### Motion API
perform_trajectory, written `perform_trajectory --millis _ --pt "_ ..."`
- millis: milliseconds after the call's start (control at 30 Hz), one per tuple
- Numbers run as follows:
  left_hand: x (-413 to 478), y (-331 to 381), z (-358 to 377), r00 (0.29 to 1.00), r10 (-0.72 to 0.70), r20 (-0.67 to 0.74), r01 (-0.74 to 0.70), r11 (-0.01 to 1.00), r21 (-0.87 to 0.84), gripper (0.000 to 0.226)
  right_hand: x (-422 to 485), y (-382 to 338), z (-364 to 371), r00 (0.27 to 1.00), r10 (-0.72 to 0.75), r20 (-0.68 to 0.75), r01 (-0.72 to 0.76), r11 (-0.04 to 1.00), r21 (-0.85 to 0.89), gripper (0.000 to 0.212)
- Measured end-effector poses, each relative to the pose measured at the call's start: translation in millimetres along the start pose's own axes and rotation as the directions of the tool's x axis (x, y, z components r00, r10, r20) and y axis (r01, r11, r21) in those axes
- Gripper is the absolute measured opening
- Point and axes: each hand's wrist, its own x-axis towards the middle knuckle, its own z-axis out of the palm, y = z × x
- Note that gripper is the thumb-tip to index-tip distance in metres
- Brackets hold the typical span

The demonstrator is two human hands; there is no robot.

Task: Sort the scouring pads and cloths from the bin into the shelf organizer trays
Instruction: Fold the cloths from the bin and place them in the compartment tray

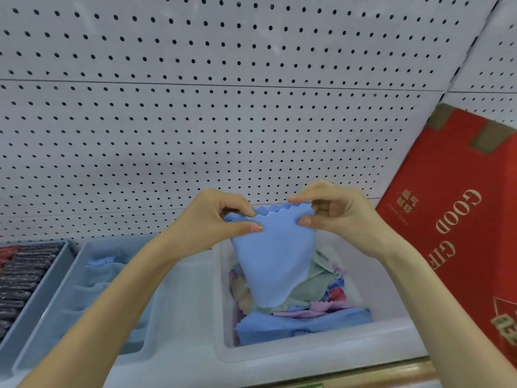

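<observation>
A light blue cloth (pixel 275 259) with a zigzag edge hangs above the clear bin (pixel 282 352). My left hand (pixel 215 219) pinches its upper left corner and my right hand (pixel 340 212) pinches its upper right corner. Its lower part drapes down over the bin's contents. Inside the bin lie several mixed cloths (pixel 316 301) in green, pink, red and blue. To the left stands a grey-blue organizer tray (pixel 53 312) holding blue cloths (pixel 103 264). Further left, another tray (pixel 33 301) holds dark scouring pads (pixel 19 278).
A white pegboard wall (pixel 223 107) backs the shelf. A red cardboard box (pixel 458 219) with gold lettering leans at the right, close to the bin. The shelf's front edge (pixel 363 376) runs along the bottom.
</observation>
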Motion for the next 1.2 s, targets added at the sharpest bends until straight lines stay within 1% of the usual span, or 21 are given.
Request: perform_trajectory --millis 67,133,300,367,467,533,600,667,733,800,867,1100,1200 --pt "0.8 1.4 0.5 1.0 0.002 -0.021 -0.002 1.0 0.017 0.007 1.4 1.8 -1.1 1.0 0.008 0.008 -0.008 1.0 -0.006 0.031" --pt "0.8 2.2 1.2 0.999 0.006 -0.036 -0.005 1.0 0.03 0.006 2.8 3.1 -1.5 1.0 0.031 -0.003 -0.031 1.0 -0.004 0.025" --pt "0.6 2.6 1.7 0.999 0.029 -0.028 -0.027 0.997 0.069 0.01 5.5 3.8 -2.1 0.991 0.122 -0.051 -0.12 0.992 0.045 0.012" --pt "0.7 2.3 2.3 0.999 0.022 -0.024 -0.02 0.997 0.074 0.008 6.6 4.4 -1.0 0.989 0.13 -0.07 -0.126 0.99 0.062 0.013" --pt "0.4 2.6 4.3 0.999 0.034 0.001 -0.034 0.995 0.091 0.008 7.5 3.3 0.2 0.991 0.108 -0.079 -0.105 0.994 0.044 0.018" --pt "0.2 2.0 4.5 0.999 0.034 0.011 -0.035 0.994 0.101 0.011 7.3 2.6 -0.8 0.994 0.1 -0.053 -0.099 0.995 0.018 0.017" --pt "0.3 2.3 4.3 1.0 0.023 0.019 -0.024 0.995 0.099 0.009 6.7 1.4 -2.4 0.994 0.104 -0.024 -0.104 0.994 -0.02 0.016" --pt "0.6 2.7 4.4 1.0 0.019 0.019 -0.021 0.995 0.097 0.015 5.9 0.0 -3.7 0.993 0.115 0.001 -0.115 0.992 -0.057 0.017" --pt "1.0 3.6 5.1 1.0 0.008 0.001 -0.008 0.994 0.111 0.022 5.3 -0.7 -4.3 0.992 0.123 0.015 -0.122 0.989 -0.085 0.018" --pt "1.1 5.1 6.5 1.0 -0.011 -0.024 0.013 0.992 0.124 0.02 5.1 -0.4 -5.0 0.992 0.124 0.013 -0.122 0.987 -0.104 0.015" --pt "0.6 6.6 8.4 0.999 -0.022 -0.045 0.027 0.992 0.125 0.017 4.4 0.3 -6.2 0.991 0.131 -0.001 -0.131 0.985 -0.108 0.017" --pt "-1.6 9.4 15.5 0.992 -0.08 -0.102 0.087 0.994 0.069 0.025 1.0 2.5 -5.0 0.976 0.213 -0.041 -0.217 0.971 -0.098 0.02" --pt "-3.8 9.4 18.9 0.987 -0.11 -0.114 0.116 0.992 0.05 0.024 -1.5 4.9 -4.2 0.965 0.257 -0.044 -0.261 0.96 -0.1 0.015"
